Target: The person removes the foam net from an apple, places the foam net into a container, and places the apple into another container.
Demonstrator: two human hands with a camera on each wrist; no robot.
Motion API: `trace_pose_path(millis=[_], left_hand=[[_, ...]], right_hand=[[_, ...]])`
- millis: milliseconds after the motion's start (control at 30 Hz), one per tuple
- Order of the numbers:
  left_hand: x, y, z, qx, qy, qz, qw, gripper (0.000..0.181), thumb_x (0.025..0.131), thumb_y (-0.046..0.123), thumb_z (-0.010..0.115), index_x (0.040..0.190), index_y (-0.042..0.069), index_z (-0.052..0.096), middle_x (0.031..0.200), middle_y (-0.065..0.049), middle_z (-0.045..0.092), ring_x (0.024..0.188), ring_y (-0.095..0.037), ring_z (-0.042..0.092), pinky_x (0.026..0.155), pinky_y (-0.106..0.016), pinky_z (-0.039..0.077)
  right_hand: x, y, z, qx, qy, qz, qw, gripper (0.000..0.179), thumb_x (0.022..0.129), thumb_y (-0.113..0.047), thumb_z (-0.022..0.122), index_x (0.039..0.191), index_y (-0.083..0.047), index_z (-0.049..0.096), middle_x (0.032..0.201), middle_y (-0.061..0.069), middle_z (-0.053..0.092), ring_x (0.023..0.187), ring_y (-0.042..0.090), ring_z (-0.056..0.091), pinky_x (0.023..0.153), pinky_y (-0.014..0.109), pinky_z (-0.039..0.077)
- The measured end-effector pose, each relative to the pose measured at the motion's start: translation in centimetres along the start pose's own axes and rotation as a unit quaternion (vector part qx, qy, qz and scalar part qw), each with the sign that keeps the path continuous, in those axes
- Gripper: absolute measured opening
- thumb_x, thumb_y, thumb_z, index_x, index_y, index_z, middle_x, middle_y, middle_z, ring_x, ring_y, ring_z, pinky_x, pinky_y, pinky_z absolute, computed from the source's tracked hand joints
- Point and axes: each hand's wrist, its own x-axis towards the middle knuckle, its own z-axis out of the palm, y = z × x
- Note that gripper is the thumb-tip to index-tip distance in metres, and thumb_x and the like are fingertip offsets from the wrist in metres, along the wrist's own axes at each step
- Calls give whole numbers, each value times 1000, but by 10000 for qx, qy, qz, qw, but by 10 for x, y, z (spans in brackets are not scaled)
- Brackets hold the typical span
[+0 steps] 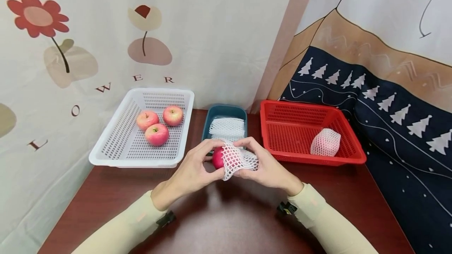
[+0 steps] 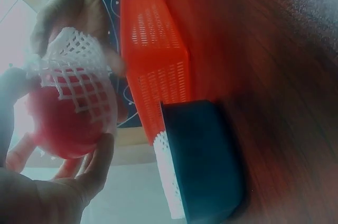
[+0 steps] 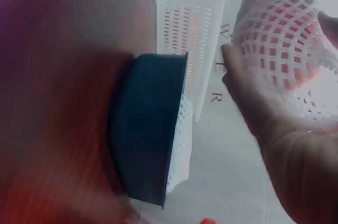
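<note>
A red apple (image 1: 217,158) is held up above the table, its right side covered by a white foam net sleeve (image 1: 234,160). My left hand (image 1: 194,167) grips the apple from the left, fingers behind and thumb in front at the sleeve's edge. From the other side, my right hand (image 1: 272,169) holds the sleeve, whose loose end bunches near the palm. In the left wrist view the apple's bare red part (image 2: 66,134) shows below the mesh (image 2: 79,76). The right wrist view shows the net (image 3: 280,39) stretched over the apple.
Three apples (image 1: 157,134) lie in a white basket (image 1: 118,144) at left. Behind my hands, a teal box (image 1: 207,122) contains white foam nets (image 1: 227,126). At right, a red basket (image 1: 286,136) contains one net-covered apple (image 1: 325,142). Curtains hang behind the brown table (image 1: 219,222).
</note>
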Motion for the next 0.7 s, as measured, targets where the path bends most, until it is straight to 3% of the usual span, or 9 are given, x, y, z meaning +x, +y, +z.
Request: trace_pose_path(millis=[133, 333, 467, 700], left_hand=[[4, -2, -1, 91, 95, -2, 9999, 65, 90, 13, 95, 150, 19, 70, 145, -3, 73, 128, -18, 72, 99, -40, 73], [7, -5, -1, 98, 326, 128, 9993, 65, 89, 13, 97, 148, 19, 70, 144, -3, 72, 128, -19, 71, 95, -42, 74], [9, -6, -2, 157, 472, 175, 9986, 64, 89, 15, 98, 146, 16, 70, 141, -5, 72, 126, -18, 70, 94, -41, 74], [12, -6, -1, 122, 461, 267, 9985, 64, 90, 16, 99, 145, 17, 68, 144, -3, 70, 130, -17, 69, 95, -41, 74]], right_hand=[[0, -4, -4, -140, -18, 5, 9999, 74, 96, -29, 95, 159, -32, 57, 152, 0, 68, 125, 21, 73, 104, 31, 66], [-1, -9, -12, -543, 57, -217, 9983, 75, 96, -35, 96, 162, -37, 60, 160, -10, 65, 139, 16, 67, 116, 35, 62], [1, -10, -15, -816, 101, -286, 9962, 75, 96, -39, 95, 162, -41, 61, 158, -13, 66, 139, 14, 65, 114, 37, 63], [2, -6, -17, -1334, 657, -664, 9867, 57, 101, -29, 94, 154, -33, 73, 150, -9, 75, 136, 12, 71, 110, 34, 66]])
